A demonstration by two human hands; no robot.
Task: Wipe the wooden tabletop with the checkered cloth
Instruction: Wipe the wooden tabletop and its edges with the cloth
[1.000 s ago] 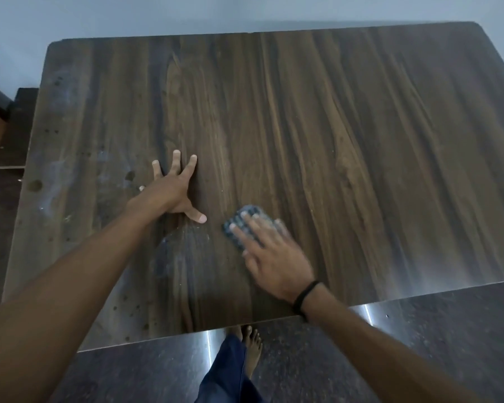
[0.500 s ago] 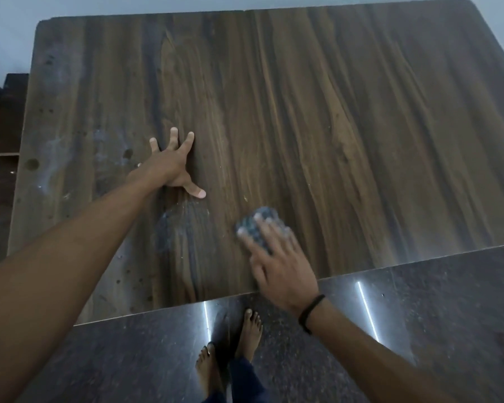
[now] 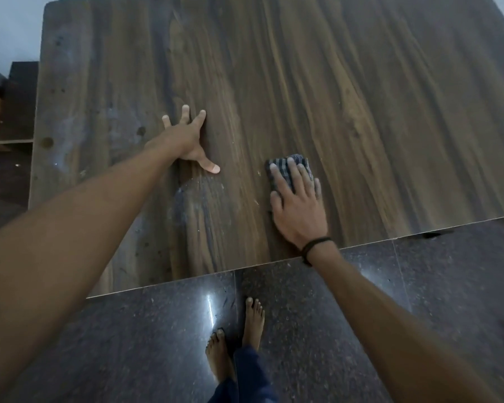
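Note:
The wooden tabletop (image 3: 346,91) fills the upper part of the view, dark brown with streaked grain and pale dusty patches on its left side. My right hand (image 3: 298,209) lies flat near the table's near edge, pressing the folded checkered cloth (image 3: 288,167) under its fingers; only the cloth's far end shows. My left hand (image 3: 186,138) rests on the wood to the left of the cloth, fingers spread, holding nothing.
The table's near edge (image 3: 274,261) runs across the middle of the view. Below it is a glossy dark stone floor (image 3: 390,301) with my bare feet (image 3: 236,341). Dark wooden furniture (image 3: 15,103) stands beyond the table's left edge. A pale wall lies behind.
My right hand slid the cloth to the right along the near part of the table. The left hand stayed planted. The view tilted down, showing more floor and both feet.

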